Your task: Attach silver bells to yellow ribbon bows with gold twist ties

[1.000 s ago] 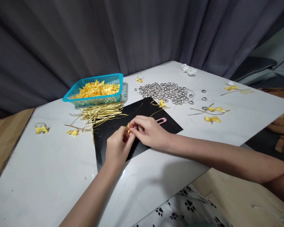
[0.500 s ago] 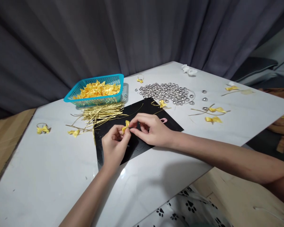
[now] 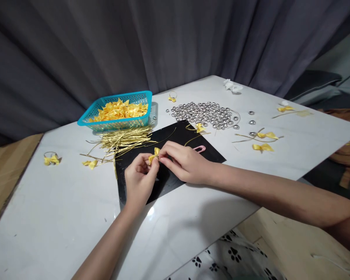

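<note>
Head view: both hands (image 3: 163,171) together, pinching yellow bow (image 3: 154,154), its middle hidden.

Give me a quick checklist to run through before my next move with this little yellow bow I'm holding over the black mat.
1. Bow held: the yellow bow is pinched between the left hand and the right hand. Ok.
2. Work over the black mat: both hands are above it. Ok.
3. Gold ties within reach: a loose pile lies just beyond the mat. Ok.
4. Silver beads at hand: heaped beyond the mat's far corner. Ok.
5. Bow supply: the blue basket holds many yellow bows. Ok.
6. Tie already wrapped around the held bow: fingers hide it. Cannot tell.
</note>
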A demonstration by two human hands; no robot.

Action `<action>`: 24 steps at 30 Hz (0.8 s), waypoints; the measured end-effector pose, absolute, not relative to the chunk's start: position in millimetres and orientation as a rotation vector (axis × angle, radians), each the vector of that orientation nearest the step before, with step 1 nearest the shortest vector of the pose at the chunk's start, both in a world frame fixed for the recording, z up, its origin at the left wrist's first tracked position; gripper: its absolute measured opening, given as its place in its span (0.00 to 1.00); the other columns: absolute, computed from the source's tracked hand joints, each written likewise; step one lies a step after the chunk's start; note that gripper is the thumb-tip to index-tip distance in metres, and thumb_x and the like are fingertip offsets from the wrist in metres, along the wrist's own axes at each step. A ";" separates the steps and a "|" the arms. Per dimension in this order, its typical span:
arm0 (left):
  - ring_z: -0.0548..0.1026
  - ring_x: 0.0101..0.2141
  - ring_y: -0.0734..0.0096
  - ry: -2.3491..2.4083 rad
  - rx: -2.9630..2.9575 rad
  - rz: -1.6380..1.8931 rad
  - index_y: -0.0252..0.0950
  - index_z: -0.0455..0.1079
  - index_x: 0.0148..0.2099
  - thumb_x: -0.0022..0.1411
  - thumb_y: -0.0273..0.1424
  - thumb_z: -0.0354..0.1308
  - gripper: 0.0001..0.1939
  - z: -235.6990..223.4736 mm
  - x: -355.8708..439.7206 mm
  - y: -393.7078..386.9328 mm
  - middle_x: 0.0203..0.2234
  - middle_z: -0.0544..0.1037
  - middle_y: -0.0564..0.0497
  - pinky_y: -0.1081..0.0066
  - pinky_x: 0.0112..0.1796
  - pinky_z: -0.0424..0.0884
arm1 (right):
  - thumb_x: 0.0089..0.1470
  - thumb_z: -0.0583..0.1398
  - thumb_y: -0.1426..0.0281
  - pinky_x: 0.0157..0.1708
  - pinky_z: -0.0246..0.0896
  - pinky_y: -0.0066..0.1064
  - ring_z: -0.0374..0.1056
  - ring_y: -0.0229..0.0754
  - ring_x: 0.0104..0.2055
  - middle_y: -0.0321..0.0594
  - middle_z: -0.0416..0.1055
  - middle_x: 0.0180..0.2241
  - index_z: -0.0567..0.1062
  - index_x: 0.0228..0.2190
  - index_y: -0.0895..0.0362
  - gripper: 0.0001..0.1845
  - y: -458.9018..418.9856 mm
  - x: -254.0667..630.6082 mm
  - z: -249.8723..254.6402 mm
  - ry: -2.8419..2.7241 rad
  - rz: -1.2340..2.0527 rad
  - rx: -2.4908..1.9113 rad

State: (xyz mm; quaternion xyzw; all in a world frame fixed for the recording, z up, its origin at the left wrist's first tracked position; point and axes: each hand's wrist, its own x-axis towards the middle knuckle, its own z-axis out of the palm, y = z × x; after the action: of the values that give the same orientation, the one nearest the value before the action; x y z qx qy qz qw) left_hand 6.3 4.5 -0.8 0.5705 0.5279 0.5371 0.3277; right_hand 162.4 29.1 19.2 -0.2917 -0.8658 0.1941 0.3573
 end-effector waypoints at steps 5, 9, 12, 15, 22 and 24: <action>0.64 0.19 0.80 1.374 1.487 1.431 0.35 0.67 0.30 0.54 0.34 0.58 0.08 -0.4 6.3 4.8 0.19 0.67 0.58 0.80 0.20 0.64 | 0.57 0.54 0.72 0.32 0.59 0.27 0.64 0.37 0.35 0.43 0.67 0.36 0.68 0.38 0.60 0.07 30.5 162.9 16.4 -2.161 0.508 -0.671; 0.65 0.18 0.79 1.384 1.451 1.436 0.35 0.67 0.30 0.54 0.35 0.59 0.08 0.6 6.4 5.3 0.17 0.67 0.58 0.80 0.19 0.64 | 0.57 0.53 0.75 0.35 0.61 0.28 0.66 0.38 0.37 0.43 0.70 0.35 0.70 0.35 0.60 0.06 32.9 163.1 13.6 -2.184 0.495 -0.633; 0.65 0.17 0.80 1.381 1.434 1.421 0.34 0.67 0.30 0.54 0.35 0.59 0.09 1.2 6.9 5.8 0.17 0.67 0.57 0.80 0.18 0.63 | 0.58 0.52 0.75 0.34 0.61 0.28 0.66 0.36 0.33 0.42 0.70 0.33 0.70 0.33 0.60 0.07 32.4 162.4 14.1 -2.153 0.494 -0.670; 0.65 0.18 0.80 1.365 1.462 1.396 0.34 0.67 0.29 0.54 0.35 0.59 0.09 1.5 8.0 5.3 0.18 0.67 0.57 0.80 0.19 0.63 | 0.56 0.55 0.71 0.26 0.58 0.26 0.57 0.30 0.22 0.40 0.69 0.31 0.70 0.32 0.60 0.05 31.5 161.3 16.4 -2.049 0.567 -0.778; 0.64 0.19 0.79 1.362 1.509 1.360 0.35 0.66 0.29 0.54 0.34 0.59 0.08 0.7 9.1 3.3 0.18 0.66 0.57 0.79 0.20 0.62 | 0.53 0.58 0.72 0.21 0.52 0.23 0.55 0.28 0.21 0.38 0.68 0.27 0.73 0.27 0.61 0.07 32.3 157.4 19.0 -1.927 0.764 -0.882; 0.64 0.19 0.79 1.364 1.515 1.360 0.35 0.66 0.29 0.54 0.34 0.59 0.08 -0.5 8.4 3.4 0.18 0.66 0.57 0.79 0.20 0.62 | 0.52 0.59 0.71 0.19 0.50 0.23 0.55 0.27 0.20 0.37 0.68 0.28 0.74 0.28 0.61 0.06 31.8 156.6 19.9 -1.880 0.854 -0.919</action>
State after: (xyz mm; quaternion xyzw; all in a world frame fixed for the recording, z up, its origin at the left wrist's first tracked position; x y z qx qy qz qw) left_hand 8.4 3.4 -0.5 0.5817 0.5235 0.5223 0.3387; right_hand 156.6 31.8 19.9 -0.3678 -0.7523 0.3418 0.4265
